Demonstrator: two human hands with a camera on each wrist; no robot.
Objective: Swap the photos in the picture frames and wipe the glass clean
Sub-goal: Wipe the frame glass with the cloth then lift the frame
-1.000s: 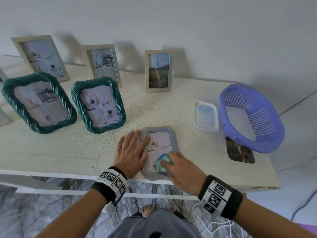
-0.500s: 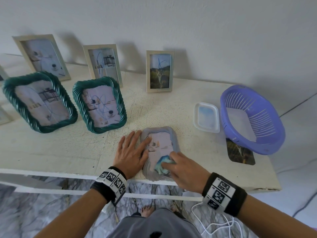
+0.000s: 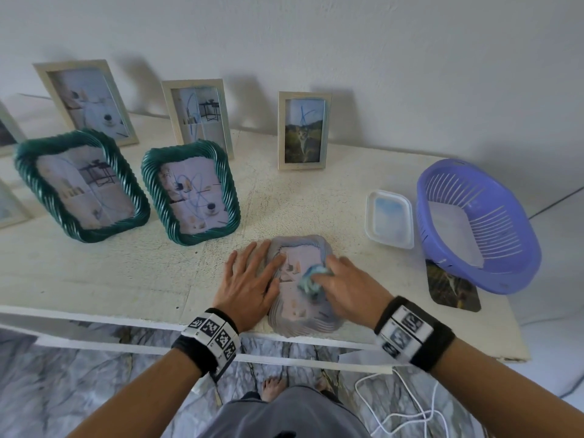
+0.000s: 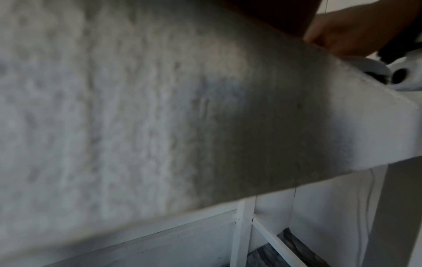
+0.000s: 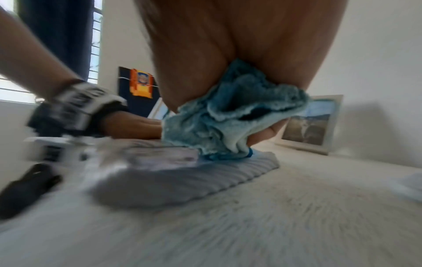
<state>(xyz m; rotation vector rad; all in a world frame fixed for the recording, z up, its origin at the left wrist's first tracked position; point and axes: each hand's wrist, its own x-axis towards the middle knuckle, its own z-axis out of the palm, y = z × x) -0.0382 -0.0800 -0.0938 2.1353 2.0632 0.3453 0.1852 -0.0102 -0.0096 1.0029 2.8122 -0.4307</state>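
Cloth (image 3: 311, 277) bunched in right hand (image 3: 349, 287) grip, atop grey frame (image 3: 303, 324); left hand (image 3: 245, 284) flat.

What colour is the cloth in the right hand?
Light blue cloth; the right wrist view shows it best.

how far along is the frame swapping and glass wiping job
In hand: the right hand rubs a blue cloth on the grey frame lying flat, steadied by the left hand. Left: both green frames and the upright cream frames show blue scribbles.
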